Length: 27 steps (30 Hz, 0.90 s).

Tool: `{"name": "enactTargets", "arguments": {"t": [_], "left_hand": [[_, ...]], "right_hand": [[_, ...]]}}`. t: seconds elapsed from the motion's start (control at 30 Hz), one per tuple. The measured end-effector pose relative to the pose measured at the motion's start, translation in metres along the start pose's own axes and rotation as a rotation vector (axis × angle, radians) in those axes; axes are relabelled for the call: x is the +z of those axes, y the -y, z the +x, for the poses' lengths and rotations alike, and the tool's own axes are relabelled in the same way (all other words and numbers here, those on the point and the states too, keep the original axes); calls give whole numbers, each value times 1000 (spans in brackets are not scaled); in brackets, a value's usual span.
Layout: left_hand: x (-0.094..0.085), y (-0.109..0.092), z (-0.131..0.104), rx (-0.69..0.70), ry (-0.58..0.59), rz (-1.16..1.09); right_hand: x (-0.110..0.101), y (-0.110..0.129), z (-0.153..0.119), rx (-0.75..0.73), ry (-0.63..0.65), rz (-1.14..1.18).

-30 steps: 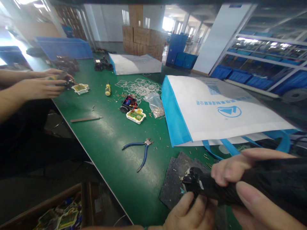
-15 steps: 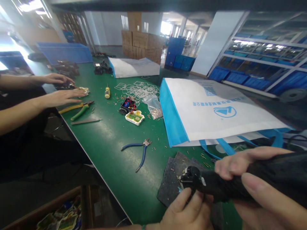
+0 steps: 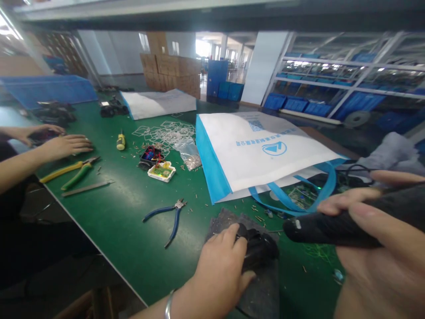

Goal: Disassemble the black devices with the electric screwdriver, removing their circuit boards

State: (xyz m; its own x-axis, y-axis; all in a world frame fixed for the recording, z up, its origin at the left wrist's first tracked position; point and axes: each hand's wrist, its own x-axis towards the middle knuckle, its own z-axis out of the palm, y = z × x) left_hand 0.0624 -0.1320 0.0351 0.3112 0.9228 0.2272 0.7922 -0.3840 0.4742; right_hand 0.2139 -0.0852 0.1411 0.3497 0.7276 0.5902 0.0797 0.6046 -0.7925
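Note:
My right hand [image 3: 381, 239] is wrapped around a black electric screwdriver [image 3: 327, 228], its nose pointing left. A thin bit shows at the tip, just right of a black plastic part [image 3: 260, 248]. That part lies on a dark grey pad [image 3: 257, 288], with my left hand [image 3: 222, 266] closed over its left side. My fingers hide much of its shape. Blue-handled cutting pliers [image 3: 175, 217] lie spread on the green table, left of the pad. Small brass-coloured screws [image 3: 259, 218] are scattered beyond the pad.
White-and-blue bags [image 3: 265, 155] stand behind the pad. A co-worker's hands [image 3: 63, 144] are at the far left, near yellow-green pliers [image 3: 79, 170]. A black housing with wires [image 3: 151, 156], a white-cased circuit board [image 3: 162, 172] and a yellow screwdriver [image 3: 121, 141] lie mid-table.
The screwdriver has drawn back to the right, off the black part. My left hand has shifted over the part, which looks turned. The view has swung right.

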Motion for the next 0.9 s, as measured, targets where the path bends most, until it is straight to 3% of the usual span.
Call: {"name": "enactTargets", "arguments": {"t": [0.1, 0.3, 0.5, 0.67, 0.9], "left_hand": [[-7, 8, 4, -13, 87, -142], [-30, 34, 10, -4, 205, -250], [-25, 54, 8, -47, 246, -258], [-21, 56, 5, -8, 202, -252], [-25, 49, 10, -17, 250, -226]], "right_hand": [[10, 13, -3, 58, -52, 64], [1, 14, -6, 86, 102, 135], [3, -3, -13, 108, 179, 145], [10, -7, -15, 167, 185, 161], [15, -10, -14, 262, 214, 97]]}}
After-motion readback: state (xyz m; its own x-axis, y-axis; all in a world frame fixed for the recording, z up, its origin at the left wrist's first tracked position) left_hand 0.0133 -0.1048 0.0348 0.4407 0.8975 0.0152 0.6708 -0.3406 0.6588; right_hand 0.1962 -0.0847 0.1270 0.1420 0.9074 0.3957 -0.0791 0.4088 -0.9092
